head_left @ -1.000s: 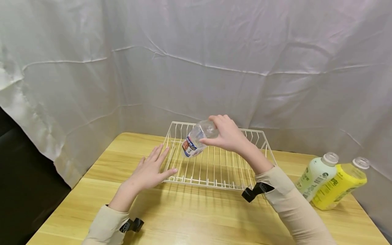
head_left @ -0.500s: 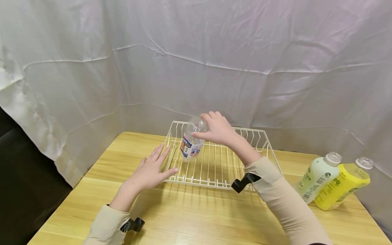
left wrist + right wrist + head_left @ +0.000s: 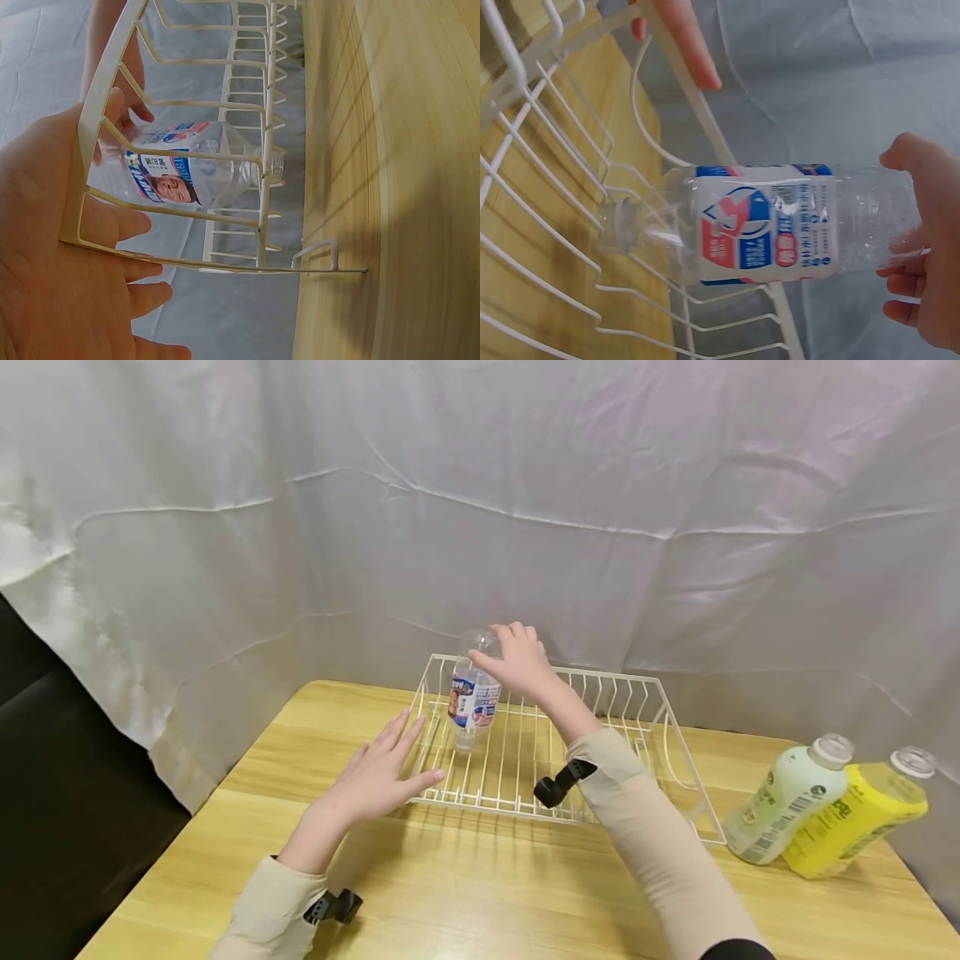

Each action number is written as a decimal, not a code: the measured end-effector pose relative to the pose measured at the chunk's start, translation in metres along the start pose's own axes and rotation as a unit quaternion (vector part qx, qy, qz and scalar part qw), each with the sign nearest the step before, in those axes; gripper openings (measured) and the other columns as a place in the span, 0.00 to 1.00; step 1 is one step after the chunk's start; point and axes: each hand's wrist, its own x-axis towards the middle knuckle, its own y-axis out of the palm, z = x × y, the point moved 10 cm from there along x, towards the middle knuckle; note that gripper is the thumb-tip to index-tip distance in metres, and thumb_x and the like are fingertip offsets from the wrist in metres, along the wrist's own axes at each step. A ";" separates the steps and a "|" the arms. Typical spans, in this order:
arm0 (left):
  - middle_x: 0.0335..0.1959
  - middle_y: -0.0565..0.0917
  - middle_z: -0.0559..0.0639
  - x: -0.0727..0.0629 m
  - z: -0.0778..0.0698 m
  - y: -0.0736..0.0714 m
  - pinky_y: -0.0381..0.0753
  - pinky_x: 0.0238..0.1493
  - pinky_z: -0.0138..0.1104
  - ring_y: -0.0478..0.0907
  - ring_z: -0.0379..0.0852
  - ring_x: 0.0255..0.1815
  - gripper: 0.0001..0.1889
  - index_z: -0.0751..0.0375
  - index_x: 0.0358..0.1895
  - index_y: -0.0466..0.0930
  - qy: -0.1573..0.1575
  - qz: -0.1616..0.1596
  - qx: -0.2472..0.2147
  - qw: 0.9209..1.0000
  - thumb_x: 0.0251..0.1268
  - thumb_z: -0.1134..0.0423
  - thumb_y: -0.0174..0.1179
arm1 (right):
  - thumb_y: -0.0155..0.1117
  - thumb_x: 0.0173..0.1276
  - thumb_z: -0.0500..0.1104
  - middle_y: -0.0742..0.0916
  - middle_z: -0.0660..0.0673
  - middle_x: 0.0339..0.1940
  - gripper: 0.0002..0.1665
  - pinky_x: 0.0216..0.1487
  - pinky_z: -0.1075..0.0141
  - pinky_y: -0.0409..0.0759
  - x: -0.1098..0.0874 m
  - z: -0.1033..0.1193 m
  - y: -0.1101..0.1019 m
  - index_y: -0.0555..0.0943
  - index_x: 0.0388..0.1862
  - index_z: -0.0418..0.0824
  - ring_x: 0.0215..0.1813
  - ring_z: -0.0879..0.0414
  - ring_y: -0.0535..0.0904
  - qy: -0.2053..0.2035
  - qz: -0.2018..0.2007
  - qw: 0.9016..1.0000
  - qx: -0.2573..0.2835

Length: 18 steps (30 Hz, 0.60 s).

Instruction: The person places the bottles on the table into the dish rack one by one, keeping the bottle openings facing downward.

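Observation:
My right hand (image 3: 517, 660) grips a clear plastic bottle (image 3: 474, 697) by its base end. The bottle is upside down, its blue, white and red label facing outward. In the right wrist view its capless neck (image 3: 620, 225) points down at the wires of a white wire dish rack (image 3: 525, 768). My left hand (image 3: 378, 777), fingers spread and straight, touches the rack's left side. The left wrist view shows the palm (image 3: 56, 247) against the rack's end rim, with the bottle neck between the wires just inside that end.
A pale green bottle (image 3: 783, 806) and a yellow bottle (image 3: 855, 818), both capless, stand on the wooden table (image 3: 480, 893) right of the rack. A grey cloth curtain (image 3: 480, 510) hangs behind and to the left. Something black (image 3: 67, 793) lies beyond the table's left edge.
My right hand has moved left with the bottle, turning it from a slant to nearly upright with its neck down. The left hand stays at the rack's left side.

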 end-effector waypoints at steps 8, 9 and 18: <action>0.81 0.34 0.49 0.000 -0.002 0.001 0.42 0.73 0.67 0.37 0.55 0.82 0.49 0.45 0.79 0.37 -0.002 0.001 0.000 1.000 0.63 0.26 0.44 | 0.51 0.69 0.66 0.76 0.39 0.68 0.42 0.70 0.46 0.64 0.014 -0.006 0.012 0.66 0.70 0.40 0.69 0.43 0.66 0.019 -0.016 1.000 -0.006; 0.81 0.34 0.49 0.000 -0.003 0.001 0.42 0.73 0.67 0.37 0.54 0.82 0.48 0.45 0.79 0.37 -0.002 0.002 -0.003 1.000 0.63 0.27 0.45 | 0.51 0.69 0.67 0.76 0.39 0.67 0.42 0.70 0.46 0.64 0.015 -0.007 0.012 0.67 0.70 0.40 0.69 0.44 0.66 0.020 -0.020 1.000 -0.004; 0.81 0.33 0.49 -0.001 -0.003 0.002 0.42 0.74 0.66 0.38 0.54 0.82 0.49 0.45 0.79 0.37 0.000 0.004 -0.001 1.000 0.62 0.25 0.43 | 0.51 0.69 0.69 0.76 0.39 0.67 0.43 0.71 0.46 0.64 0.023 -0.013 0.022 0.65 0.71 0.41 0.69 0.43 0.67 0.031 -0.021 0.999 0.019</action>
